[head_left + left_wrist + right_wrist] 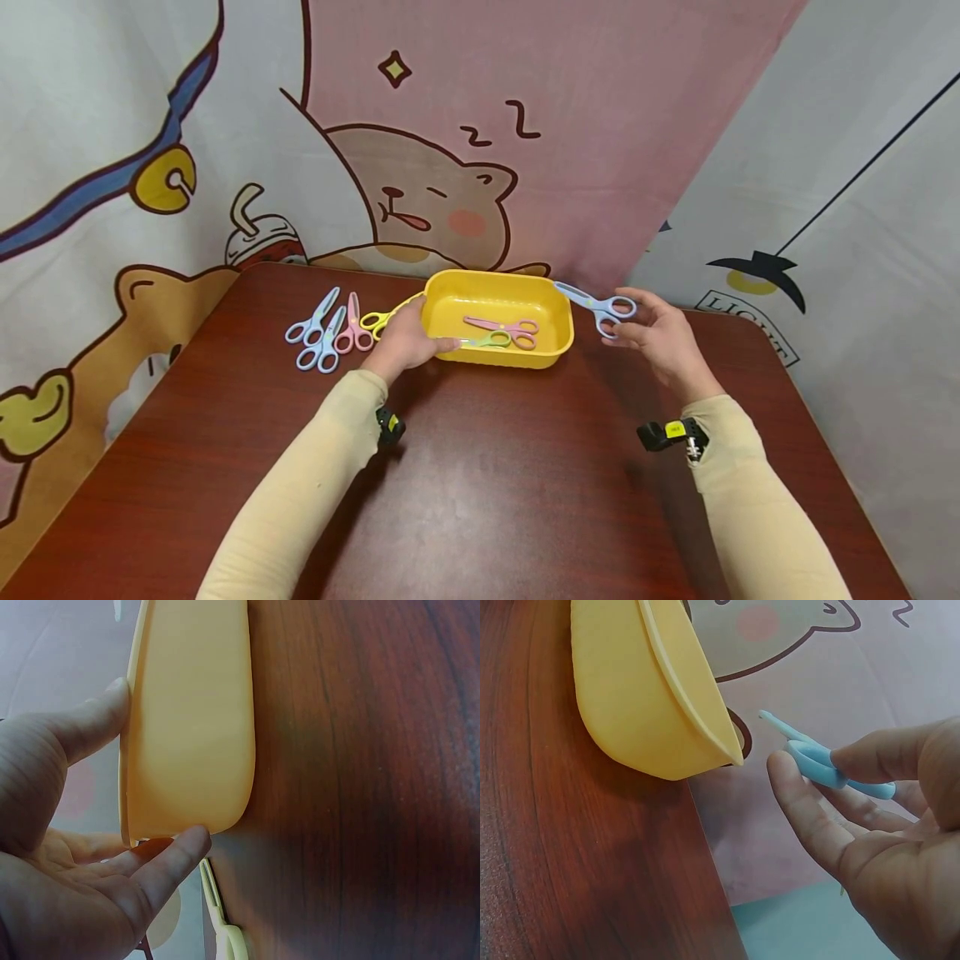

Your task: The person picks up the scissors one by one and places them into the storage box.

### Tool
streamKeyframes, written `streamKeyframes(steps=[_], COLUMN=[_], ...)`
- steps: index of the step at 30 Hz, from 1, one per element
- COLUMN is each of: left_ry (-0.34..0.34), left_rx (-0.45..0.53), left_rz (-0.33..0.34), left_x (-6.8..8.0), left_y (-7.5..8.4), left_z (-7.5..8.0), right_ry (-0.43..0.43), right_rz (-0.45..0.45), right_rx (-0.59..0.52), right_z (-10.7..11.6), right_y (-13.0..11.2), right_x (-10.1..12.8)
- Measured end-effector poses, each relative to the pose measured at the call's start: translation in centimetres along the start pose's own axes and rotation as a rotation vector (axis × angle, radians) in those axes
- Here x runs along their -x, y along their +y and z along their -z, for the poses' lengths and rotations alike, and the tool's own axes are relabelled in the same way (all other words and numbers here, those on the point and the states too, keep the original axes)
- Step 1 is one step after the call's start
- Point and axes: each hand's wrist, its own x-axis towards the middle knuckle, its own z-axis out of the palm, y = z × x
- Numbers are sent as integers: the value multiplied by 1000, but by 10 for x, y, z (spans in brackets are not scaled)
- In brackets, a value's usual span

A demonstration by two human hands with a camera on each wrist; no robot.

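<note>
You get bright, even light from above; a soft sheen lies on the tabletop [487, 467] toward its near edge, with faint shadows under your sleeves. The head view bows at its edges (wide lens). Both wrist views blur the nearest fingers [90, 724].
</note>
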Motion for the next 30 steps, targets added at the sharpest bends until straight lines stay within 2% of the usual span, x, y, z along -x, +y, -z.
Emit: streamKeyframes(steps=[10,20,30], left_ry=[1,4,4], left_rx=[-30,-21,-36], left_rz=[-10,-16,-20], left_x=[-1,0,2], left_y=[1,2,3], left_z=[0,0,1], right_ry=[-19,-38,-63], right_rz=[-5,-10,-27], right_rx=[40,99,114], right_z=[-6,-14,-22], right_y=[-8,-12,-17], right_x=[-8,-15,-24])
